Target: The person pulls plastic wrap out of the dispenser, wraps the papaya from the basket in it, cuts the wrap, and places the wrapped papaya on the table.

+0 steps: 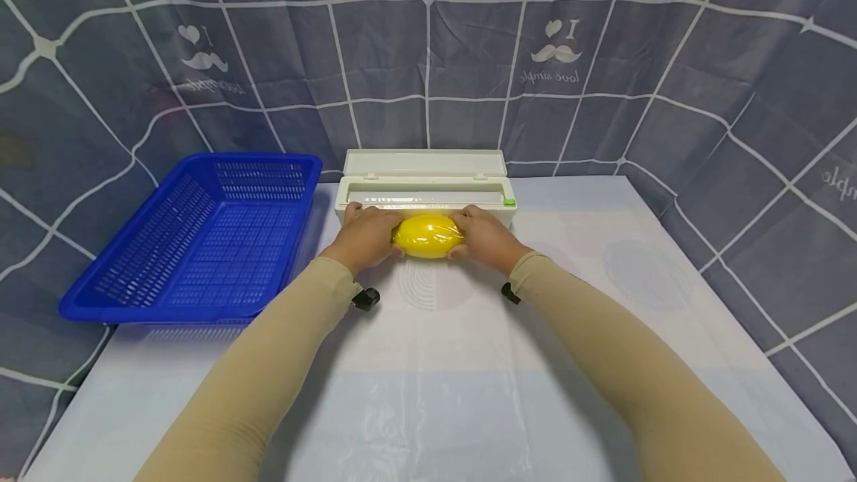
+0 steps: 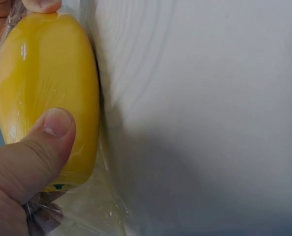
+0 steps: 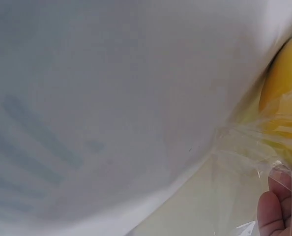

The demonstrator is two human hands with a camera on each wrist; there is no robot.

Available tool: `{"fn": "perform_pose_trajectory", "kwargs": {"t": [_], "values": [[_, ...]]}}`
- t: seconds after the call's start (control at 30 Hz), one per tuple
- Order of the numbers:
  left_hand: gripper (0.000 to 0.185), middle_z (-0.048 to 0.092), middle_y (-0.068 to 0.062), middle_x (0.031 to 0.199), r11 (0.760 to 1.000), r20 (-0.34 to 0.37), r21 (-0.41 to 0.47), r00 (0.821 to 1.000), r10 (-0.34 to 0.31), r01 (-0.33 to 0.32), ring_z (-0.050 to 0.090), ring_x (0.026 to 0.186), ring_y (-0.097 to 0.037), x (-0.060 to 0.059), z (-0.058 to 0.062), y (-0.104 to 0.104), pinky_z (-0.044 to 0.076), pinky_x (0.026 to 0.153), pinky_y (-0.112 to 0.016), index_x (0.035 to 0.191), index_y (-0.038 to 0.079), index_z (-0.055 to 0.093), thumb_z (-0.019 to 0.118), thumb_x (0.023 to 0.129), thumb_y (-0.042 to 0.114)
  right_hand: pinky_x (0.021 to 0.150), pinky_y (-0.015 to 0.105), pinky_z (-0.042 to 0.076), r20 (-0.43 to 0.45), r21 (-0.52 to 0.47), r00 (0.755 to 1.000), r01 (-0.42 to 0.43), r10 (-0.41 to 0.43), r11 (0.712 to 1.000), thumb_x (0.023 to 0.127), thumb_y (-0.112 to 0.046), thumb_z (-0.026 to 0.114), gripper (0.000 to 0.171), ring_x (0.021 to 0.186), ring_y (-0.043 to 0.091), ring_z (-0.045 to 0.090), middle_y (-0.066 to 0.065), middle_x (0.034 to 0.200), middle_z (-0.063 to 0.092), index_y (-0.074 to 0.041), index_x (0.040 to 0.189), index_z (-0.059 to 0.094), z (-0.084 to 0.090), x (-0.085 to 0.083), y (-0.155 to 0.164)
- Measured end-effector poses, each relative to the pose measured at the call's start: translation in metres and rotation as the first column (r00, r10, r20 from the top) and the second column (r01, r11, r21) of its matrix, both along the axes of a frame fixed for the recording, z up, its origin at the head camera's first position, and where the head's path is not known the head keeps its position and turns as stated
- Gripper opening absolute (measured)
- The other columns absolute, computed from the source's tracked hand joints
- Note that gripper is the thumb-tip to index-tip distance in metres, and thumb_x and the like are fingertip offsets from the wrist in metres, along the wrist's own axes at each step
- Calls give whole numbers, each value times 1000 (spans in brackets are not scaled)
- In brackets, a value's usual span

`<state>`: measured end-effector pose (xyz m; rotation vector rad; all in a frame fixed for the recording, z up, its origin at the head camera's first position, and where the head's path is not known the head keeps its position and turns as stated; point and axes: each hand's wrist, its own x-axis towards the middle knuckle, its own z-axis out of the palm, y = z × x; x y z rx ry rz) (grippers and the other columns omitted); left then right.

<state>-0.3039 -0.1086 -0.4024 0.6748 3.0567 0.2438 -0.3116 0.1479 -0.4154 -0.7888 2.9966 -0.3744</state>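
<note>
A smooth yellow oval fruit [image 1: 428, 236], its exact kind unclear, has clear cling film stretched over it. It sits at the front of a white cling film dispenser [image 1: 425, 196]. My left hand [image 1: 367, 236] grips its left end; in the left wrist view the thumb [image 2: 50, 142] presses on the fruit [image 2: 52, 83]. At the other end my right hand [image 1: 487, 239] holds the fruit, fingers and thumb around it. In the right wrist view, loose film [image 3: 239, 162] hangs between the fruit and the right fingers [image 3: 276, 206]. Some fingers are hidden behind the fruit.
The dispenser's lid [image 1: 425, 163] stands raised at the back, and a green slider [image 1: 509, 202] sits at its right end. A blue plastic basket [image 1: 190, 312] is on the left of the white-covered table [image 1: 428, 415]. Grey checked curtains [image 1: 469, 43] enclose the back and sides.
</note>
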Motion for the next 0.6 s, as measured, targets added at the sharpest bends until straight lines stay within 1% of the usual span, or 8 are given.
{"fn": "perform_pose_trajectory", "kwargs": {"t": [0.07, 0.17, 0.33, 0.43, 0.6], "values": [[62, 67, -1, 146, 1000, 3, 9, 1000, 5, -5, 60, 127, -32, 0, -1, 0, 22, 117, -61, 143, 19, 62, 85, 88, 36, 120, 44, 43, 2, 2, 1000, -1, 1, 1000, 88, -39, 85, 84, 129, 34, 60, 18, 139, 59, -4, 155, 49, 0, 0, 0], [64, 65, -1, 148, 1000, 14, 24, 1000, 12, -13, 59, 125, -31, -1, -4, 0, 23, 114, -58, 145, 20, 60, 85, 88, 37, 121, 44, 42, 6, 7, 1000, -2, 2, 1000, 88, -39, 85, 85, 131, 34, 59, 19, 140, 59, -4, 156, 48, 2, 0, 1], [71, 66, -6, 146, 996, 48, 79, 998, 43, -46, 57, 131, -34, -1, -7, -2, 21, 116, -58, 148, 16, 56, 87, 87, 38, 120, 44, 43, 31, -7, 1000, 3, -2, 1000, 87, -38, 87, 88, 130, 33, 58, 18, 139, 60, -5, 158, 46, 4, 0, 1], [69, 67, -7, 143, 992, 52, 113, 997, 54, -59, 56, 133, -34, -1, -7, -2, 20, 116, -58, 143, 14, 58, 88, 86, 39, 121, 44, 41, 43, -34, 999, 6, -5, 999, 87, -36, 87, 88, 132, 32, 56, 17, 141, 59, -6, 158, 45, 3, 0, 2], [69, 66, -3, 144, 986, 53, 154, 997, 52, -59, 53, 134, -35, 1, -5, -3, 17, 117, -60, 141, 16, 60, 89, 84, 41, 124, 47, 37, 43, -104, 999, 0, 4, 995, 88, -31, 87, 85, 137, 35, 52, 17, 146, 57, -6, 158, 45, 3, 1, 6]]}}
